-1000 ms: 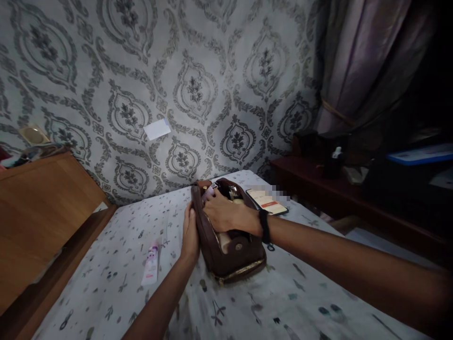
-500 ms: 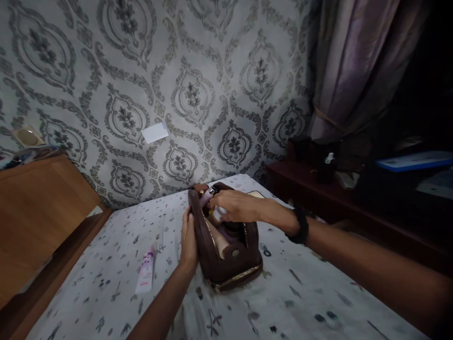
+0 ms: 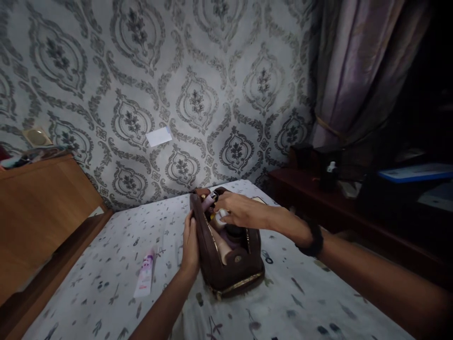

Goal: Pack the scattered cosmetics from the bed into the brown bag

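Note:
A brown zippered bag (image 3: pixel 230 278) stands open on the patterned bed sheet (image 3: pixel 283 293). My left hand (image 3: pixel 191 243) rests along the bag's left side, its fingers against the outer wall. Over the opening, my right hand (image 3: pixel 239 210) reaches in with curled fingers around a white-capped item (image 3: pixel 221 217). Beside those fingers a pale tube with a shiny cap (image 3: pixel 209 200) sticks up inside the bag. A beige tube (image 3: pixel 221 248) lies along the opening. To the left, a white and pink tube (image 3: pixel 145 276) lies on the sheet.
A wooden headboard or cabinet (image 3: pixel 46 208) stands at the left. Behind is a patterned wall with a white card (image 3: pixel 159 136). At the right, a dark red surface (image 3: pixel 286 182) holds a dropper bottle (image 3: pixel 331 174), below a curtain (image 3: pixel 357 71).
The view has shifted slightly, moving the scene down and a little right. My right hand stays at the bag's opening, and the white-capped item shows more clearly beside its fingers.

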Motion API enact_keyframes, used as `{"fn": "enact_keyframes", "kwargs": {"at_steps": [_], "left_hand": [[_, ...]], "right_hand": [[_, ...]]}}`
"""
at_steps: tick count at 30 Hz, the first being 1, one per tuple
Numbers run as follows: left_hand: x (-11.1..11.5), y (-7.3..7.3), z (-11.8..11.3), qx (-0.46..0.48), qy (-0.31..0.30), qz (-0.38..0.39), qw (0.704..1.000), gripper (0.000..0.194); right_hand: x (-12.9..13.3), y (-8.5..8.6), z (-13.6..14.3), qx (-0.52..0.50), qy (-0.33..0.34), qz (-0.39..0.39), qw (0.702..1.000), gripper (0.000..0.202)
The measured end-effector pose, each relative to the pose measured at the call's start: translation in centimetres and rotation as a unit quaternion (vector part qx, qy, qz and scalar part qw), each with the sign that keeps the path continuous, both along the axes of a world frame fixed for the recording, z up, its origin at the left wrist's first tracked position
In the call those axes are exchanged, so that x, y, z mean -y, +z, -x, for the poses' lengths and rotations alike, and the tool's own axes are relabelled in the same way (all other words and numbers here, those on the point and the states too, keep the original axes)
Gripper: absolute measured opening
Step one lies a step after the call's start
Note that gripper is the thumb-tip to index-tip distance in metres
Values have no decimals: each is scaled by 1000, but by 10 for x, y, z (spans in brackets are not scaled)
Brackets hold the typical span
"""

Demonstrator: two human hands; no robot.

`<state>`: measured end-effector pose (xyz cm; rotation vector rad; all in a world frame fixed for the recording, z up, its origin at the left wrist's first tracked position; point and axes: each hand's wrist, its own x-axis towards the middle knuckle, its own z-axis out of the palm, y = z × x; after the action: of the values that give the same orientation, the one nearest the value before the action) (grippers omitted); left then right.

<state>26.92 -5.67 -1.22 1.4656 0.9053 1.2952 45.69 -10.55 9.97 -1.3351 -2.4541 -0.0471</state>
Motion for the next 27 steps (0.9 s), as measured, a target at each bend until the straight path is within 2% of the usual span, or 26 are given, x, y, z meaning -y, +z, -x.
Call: {"fn": "enact_keyframes", "kwargs": {"at_steps": [2, 5, 7, 11, 15, 20, 23, 27], "left_hand": [[1, 0, 0, 7, 1, 1, 1000, 48], [2, 1, -1, 17, 0, 3, 1000, 48], [3, 1, 0, 20, -4, 4, 1000, 48], [5, 0, 1, 27, -13, 3, 1000, 48], [4, -3, 1, 45, -15, 16, 999, 49], [-1, -9, 1, 49, -12, 25, 998, 52], [-3, -11, 1, 48, -10, 17, 999, 53], [-4, -14, 1, 48, -13, 18, 999, 52]], "right_hand": [[1, -4, -3, -14, -31, -37, 999, 23], [0, -14, -5, -34, -152, -89, 984, 33], [-1, -20, -7, -59, -203, -71, 975, 38], [-14, -25, -13, -66, -191, 10, 979, 39], [-43, -20, -18, -32, -205, 19, 978, 35], [-81, -18, -16, -9, -174, 45, 984, 33], [-90, -20, -17, -5, -157, 51, 986, 33], [-88, -24, -20, -11, -153, 39, 987, 30]]}}
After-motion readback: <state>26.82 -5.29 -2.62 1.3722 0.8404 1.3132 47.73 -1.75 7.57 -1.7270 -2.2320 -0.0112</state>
